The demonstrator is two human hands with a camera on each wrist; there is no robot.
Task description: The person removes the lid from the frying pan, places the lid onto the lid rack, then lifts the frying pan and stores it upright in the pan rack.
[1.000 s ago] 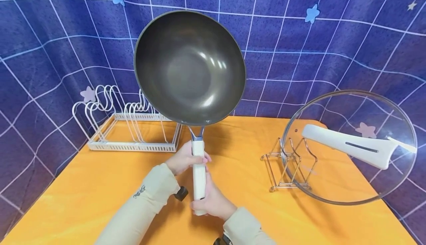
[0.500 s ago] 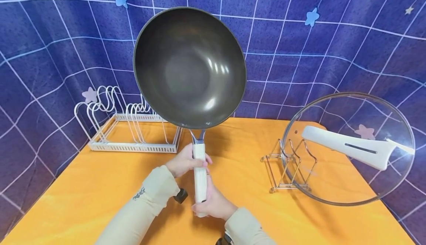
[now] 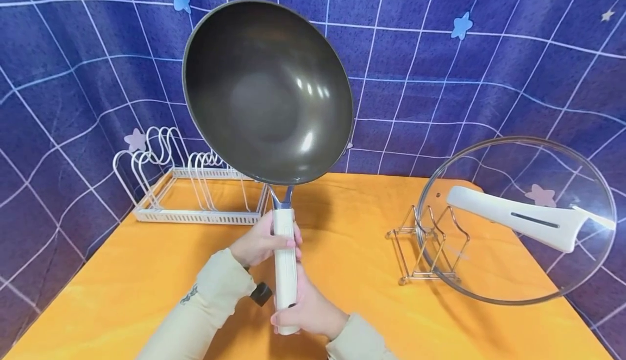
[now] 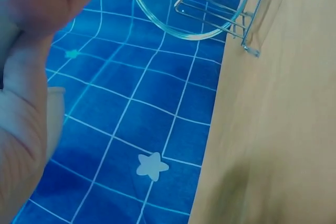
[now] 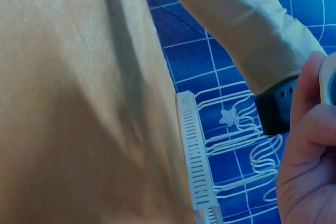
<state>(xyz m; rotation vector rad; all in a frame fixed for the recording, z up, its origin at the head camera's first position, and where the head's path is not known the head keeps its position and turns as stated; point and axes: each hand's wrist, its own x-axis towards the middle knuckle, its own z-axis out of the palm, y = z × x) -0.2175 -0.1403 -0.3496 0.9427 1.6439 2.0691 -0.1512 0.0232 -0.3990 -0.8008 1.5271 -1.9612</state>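
Note:
A dark, deep frying pan [image 3: 269, 99] is held up by its white handle [image 3: 285, 273], its inside turned toward me. My left hand [image 3: 259, 240] grips the handle's upper part, just below the metal fork that joins it to the pan. Lower down, my right hand [image 3: 313, 305] wraps the handle near its end. In the left wrist view, part of the left hand [image 4: 26, 103] fills the left edge. The right wrist view shows curled fingers of the right hand [image 5: 312, 150] around the handle's end, at the right edge.
A white wire rack [image 3: 195, 217] stands at the back left, partly behind the pan. On the right, a small metal rack [image 3: 430, 277] holds a glass lid [image 3: 489, 289] with a white handle [image 3: 513, 216], standing upright. An orange cloth [image 3: 367, 295] covers the table; a blue curtain hangs behind.
The pan has shifted slightly left and tilted a little more to the left, its handle end coming nearer. Both hands have kept their grip and moved left with it.

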